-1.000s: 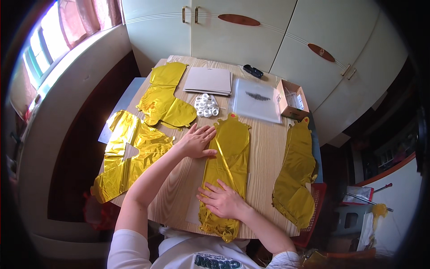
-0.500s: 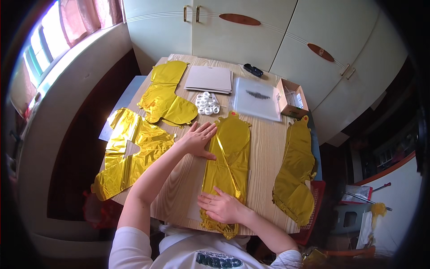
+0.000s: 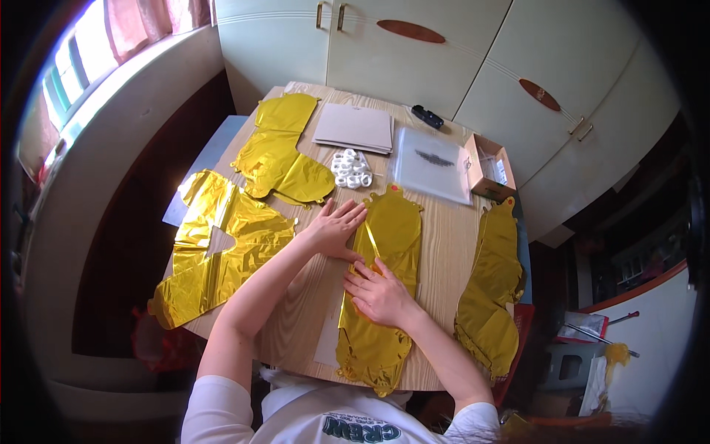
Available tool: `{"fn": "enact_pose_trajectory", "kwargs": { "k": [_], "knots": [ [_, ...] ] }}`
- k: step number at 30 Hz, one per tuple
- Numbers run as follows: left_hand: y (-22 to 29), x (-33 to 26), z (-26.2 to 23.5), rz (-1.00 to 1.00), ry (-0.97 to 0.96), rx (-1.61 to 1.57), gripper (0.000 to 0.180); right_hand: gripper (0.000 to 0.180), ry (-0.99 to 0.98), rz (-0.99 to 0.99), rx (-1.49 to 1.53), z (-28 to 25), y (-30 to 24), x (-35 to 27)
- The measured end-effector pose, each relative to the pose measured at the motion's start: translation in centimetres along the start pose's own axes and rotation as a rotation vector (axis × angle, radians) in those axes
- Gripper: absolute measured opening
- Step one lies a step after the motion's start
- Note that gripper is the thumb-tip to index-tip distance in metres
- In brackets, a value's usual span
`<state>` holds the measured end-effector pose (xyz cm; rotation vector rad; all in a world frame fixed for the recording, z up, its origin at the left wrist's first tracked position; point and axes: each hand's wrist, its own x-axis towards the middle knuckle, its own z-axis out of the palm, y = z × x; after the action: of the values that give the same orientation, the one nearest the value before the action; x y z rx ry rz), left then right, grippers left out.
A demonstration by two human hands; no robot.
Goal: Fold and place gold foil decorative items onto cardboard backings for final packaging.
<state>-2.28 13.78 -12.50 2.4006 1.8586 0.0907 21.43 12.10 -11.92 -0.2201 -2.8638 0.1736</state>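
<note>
On the table [image 3: 444,259], both hands press the middle foil balloon [image 3: 384,288], with others left and right, tape rolls [image 3: 351,169] and cardboard sheets [image 3: 355,127] behind.

A round, light wooden table [image 3: 444,251] holds flat shiny gold foil balloons: one in the middle [image 3: 384,288], one on the right edge [image 3: 492,288], two on the left [image 3: 222,244] [image 3: 281,152]. On the far side lie grey cards [image 3: 355,127], white rings [image 3: 351,169], a clear plastic bag [image 3: 433,163] and a small brown box [image 3: 488,166].
</note>
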Motion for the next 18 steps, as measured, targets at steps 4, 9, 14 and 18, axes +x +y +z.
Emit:
{"fn": "enact_pose_trajectory", "kwargs": {
  "k": [4,9,14,18],
  "knots": [
    [-0.1,-0.1,0.3,-0.004,0.008,-0.012,0.123,0.041,-0.058,-0.042,0.028,-0.2,-1.6,-1.2],
    [-0.1,-0.1,0.1,-0.005,-0.007,-0.008,0.124,0.041,-0.087,-0.069,0.099,0.1,-3.4,-2.4],
    [0.7,-0.2,-1.3,0.002,-0.089,0.050,0.134,0.041,-0.115,-0.054,0.177,0.2,-4.8,-3.3],
    [0.8,0.3,-1.4,-0.013,-0.117,0.120,0.135,0.042,-0.127,-0.062,0.173,-0.1,-5.4,-3.6]
  ]
}}
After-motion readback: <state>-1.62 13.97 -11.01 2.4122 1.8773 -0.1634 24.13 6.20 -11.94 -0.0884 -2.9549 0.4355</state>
